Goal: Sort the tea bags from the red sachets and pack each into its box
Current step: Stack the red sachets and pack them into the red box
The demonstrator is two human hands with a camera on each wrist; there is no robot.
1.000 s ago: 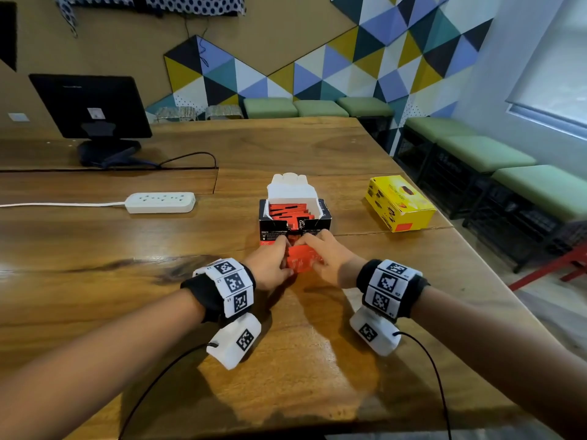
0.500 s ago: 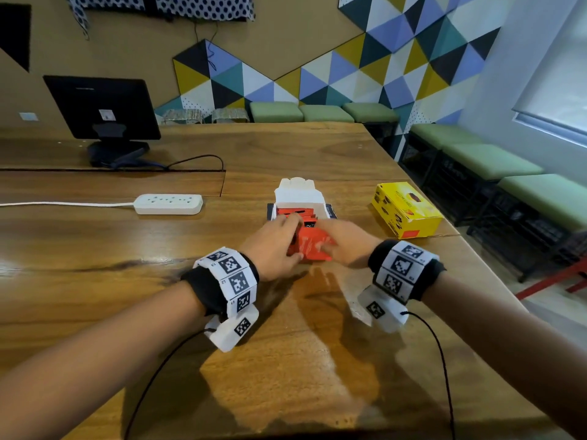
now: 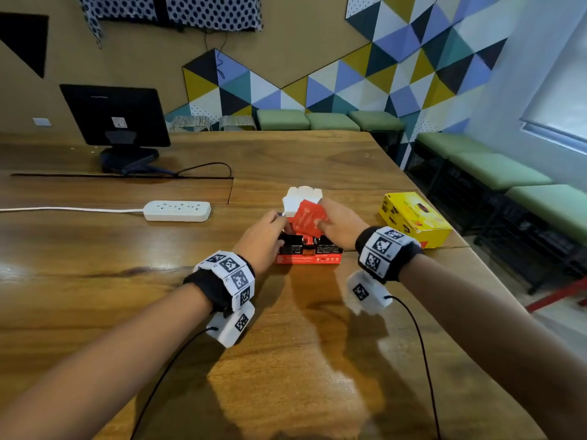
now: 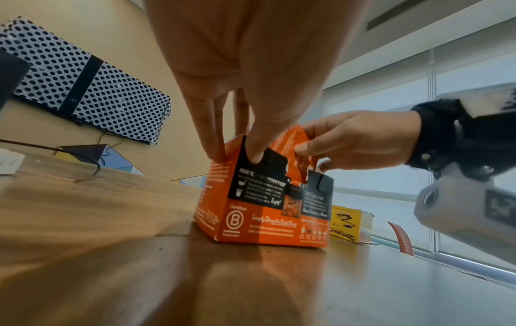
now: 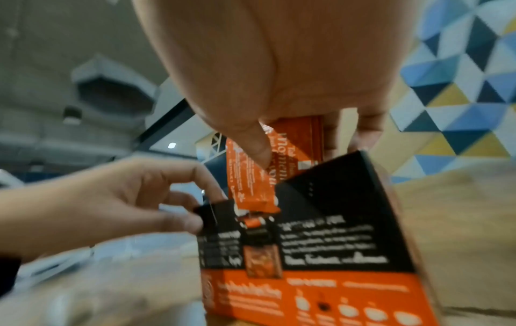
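Over the red box (image 3: 309, 253) on the desk (image 3: 127, 281), the right hand (image 3: 341, 222) pinches red sachets (image 3: 306, 221) at its open top; the left hand (image 3: 262, 239) grips the box's left rim. Yellow box (image 3: 413, 219) sits well right.

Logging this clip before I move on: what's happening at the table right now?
A person is packing red sachets into the open red-and-black box on the wooden table. The right hand pinches the sachets just above the opening, while the left hand grips the box's near corner. The yellow box sits shut, off to the right.
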